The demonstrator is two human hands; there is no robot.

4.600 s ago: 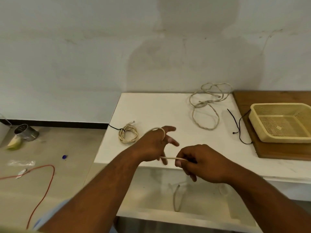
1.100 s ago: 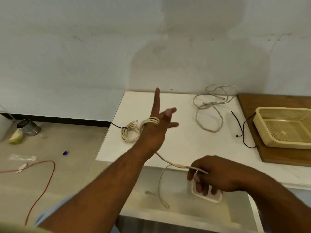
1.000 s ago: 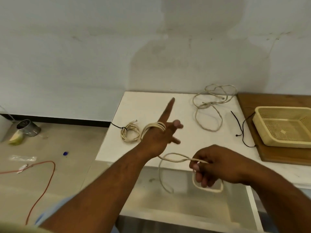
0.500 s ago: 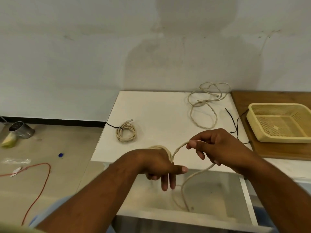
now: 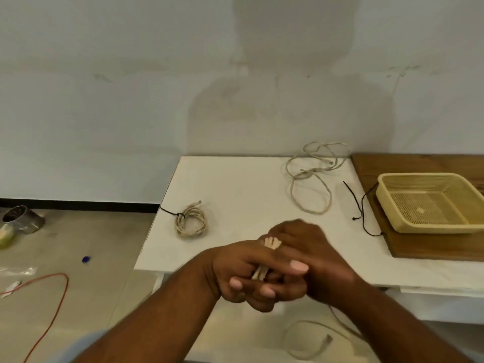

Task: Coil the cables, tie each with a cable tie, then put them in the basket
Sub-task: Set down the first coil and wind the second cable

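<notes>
On my feed the flat white tabletop (image 5: 235,189) fills the middle, and a brown wooden board (image 5: 419,165) lies on its right end. The shallow yellow plastic mesh basket (image 5: 429,227) sits on that board; it holds only a small pale scrap (image 5: 420,210) on its floor and no cable. In front, over the table's near edge, the left hand (image 5: 235,268) has its fingers curled round a bundle of turns of thin beige cable (image 5: 272,243). The right hand (image 5: 317,247) is closed over those fingers and the same bundle, clasping it, and the cable's free tail hangs below the hands towards the floor. A second, loose beige cable (image 5: 305,174) sprawls in open loops at the back of the table, well apart from the hands. A tied beige coil (image 5: 180,222) rests near the left edge, bound by a black tie. Two thin black cable ties (image 5: 352,197) lie between the loose cable and the board, one touching the basket's corner. On the floor to the left I see a red wire (image 5: 64,289) and a round metal tin (image 5: 22,221). Against the frame from half a second ago, the right hand has come down from pinching a raised loop and now covers the left. More turns sit on the left hand, and the hanging tail looks shorter. The basket's contents, the tied coil, the loose cable and the ties lie as they did.
</notes>
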